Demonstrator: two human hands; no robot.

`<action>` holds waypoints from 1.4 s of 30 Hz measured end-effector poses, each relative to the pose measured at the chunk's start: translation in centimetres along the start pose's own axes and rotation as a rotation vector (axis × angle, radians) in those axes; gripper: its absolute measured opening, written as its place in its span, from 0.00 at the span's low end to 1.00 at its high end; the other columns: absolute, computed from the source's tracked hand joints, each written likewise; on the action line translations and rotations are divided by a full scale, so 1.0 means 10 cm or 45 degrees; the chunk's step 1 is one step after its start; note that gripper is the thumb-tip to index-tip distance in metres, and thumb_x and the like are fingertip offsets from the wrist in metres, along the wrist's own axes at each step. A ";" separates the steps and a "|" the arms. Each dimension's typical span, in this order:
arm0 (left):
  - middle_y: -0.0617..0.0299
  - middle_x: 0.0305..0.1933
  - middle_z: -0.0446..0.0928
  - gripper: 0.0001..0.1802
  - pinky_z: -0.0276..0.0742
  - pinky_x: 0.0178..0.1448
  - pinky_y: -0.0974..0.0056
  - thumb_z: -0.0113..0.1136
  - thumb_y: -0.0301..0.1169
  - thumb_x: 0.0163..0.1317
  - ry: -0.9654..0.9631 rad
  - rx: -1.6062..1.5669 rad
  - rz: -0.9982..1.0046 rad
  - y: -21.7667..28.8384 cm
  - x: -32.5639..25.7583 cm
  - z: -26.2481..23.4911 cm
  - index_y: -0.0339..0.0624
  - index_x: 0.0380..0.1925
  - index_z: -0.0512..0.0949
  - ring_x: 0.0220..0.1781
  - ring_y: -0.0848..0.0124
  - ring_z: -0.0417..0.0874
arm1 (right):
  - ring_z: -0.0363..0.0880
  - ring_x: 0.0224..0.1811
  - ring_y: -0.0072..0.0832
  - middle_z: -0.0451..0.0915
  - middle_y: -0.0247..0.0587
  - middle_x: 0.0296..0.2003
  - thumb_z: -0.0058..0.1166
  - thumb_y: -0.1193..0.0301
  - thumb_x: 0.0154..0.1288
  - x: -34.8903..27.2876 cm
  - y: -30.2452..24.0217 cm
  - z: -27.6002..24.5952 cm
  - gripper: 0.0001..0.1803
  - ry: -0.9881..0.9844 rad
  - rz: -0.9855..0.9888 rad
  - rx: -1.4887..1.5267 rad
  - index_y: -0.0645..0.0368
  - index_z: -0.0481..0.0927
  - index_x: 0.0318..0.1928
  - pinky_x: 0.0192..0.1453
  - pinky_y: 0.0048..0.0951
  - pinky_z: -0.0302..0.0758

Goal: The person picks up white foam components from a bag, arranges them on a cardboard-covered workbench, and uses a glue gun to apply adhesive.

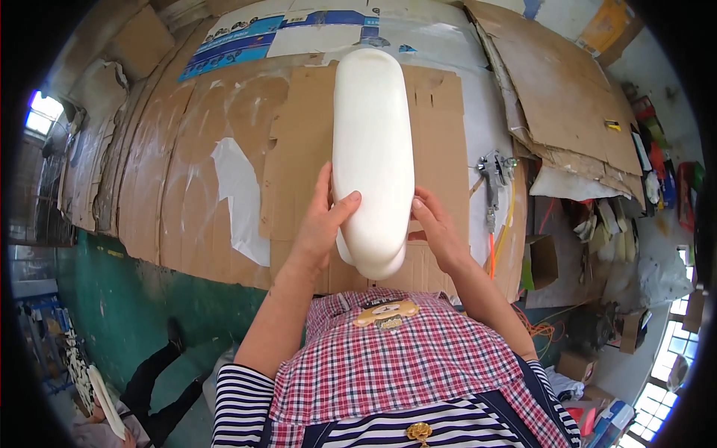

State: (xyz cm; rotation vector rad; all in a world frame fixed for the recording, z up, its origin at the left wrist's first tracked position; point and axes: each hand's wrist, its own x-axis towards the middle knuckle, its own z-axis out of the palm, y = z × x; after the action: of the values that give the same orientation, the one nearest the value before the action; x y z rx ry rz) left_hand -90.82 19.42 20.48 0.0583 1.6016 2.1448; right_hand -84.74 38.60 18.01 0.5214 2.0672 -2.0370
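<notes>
A long white piece (373, 142) with a smooth surface and rounded ends lies lengthwise before me, its near end close to my apron. A second rounded white edge shows beneath that end. My left hand (320, 228) grips its left side, thumb on top and fingers along the edge. On the opposite side, my right hand (442, 233) holds it near the lower end, with the fingertips partly hidden behind it. Brown cardboard (437, 134) covers the table underneath.
Right of the cardboard lies a metal spray gun (491, 183) with an orange hose (492, 257). A torn white sheet (240, 201) is at left. Stacked cardboard (567, 97) bears a small yellow cutter (612, 125). At lower left, another person (146, 396) holds a long white strip (106, 399).
</notes>
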 end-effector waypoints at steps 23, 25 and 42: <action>0.46 0.67 0.57 0.48 0.62 0.66 0.61 0.61 0.33 0.56 0.079 0.146 0.088 -0.14 -0.07 -0.04 0.34 0.68 0.42 0.66 0.61 0.63 | 0.60 0.64 0.48 0.68 0.49 0.58 0.54 0.65 0.59 -0.14 -0.30 0.08 0.25 0.182 -1.118 -0.923 0.59 0.70 0.57 0.66 0.46 0.59; 0.46 0.66 0.58 0.47 0.63 0.66 0.61 0.61 0.33 0.57 0.069 0.190 0.144 -0.19 -0.06 -0.04 0.34 0.68 0.42 0.65 0.61 0.64 | 0.60 0.64 0.48 0.68 0.47 0.58 0.55 0.65 0.58 -0.14 -0.38 0.15 0.25 0.072 -1.147 -1.029 0.58 0.72 0.56 0.65 0.46 0.59; 0.46 0.66 0.57 0.45 0.63 0.65 0.62 0.58 0.31 0.58 0.079 0.115 0.172 -0.32 -0.02 -0.12 0.34 0.68 0.42 0.65 0.62 0.63 | 0.57 0.66 0.46 0.67 0.43 0.60 0.52 0.63 0.58 -0.03 -0.20 0.30 0.22 0.034 -1.228 -1.053 0.56 0.74 0.53 0.66 0.49 0.55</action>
State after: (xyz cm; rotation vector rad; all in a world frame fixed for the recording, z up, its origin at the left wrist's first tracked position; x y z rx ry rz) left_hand -89.96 18.94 17.18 0.1333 1.7761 2.1931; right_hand -85.50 35.61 19.84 -0.7130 3.2160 -1.1514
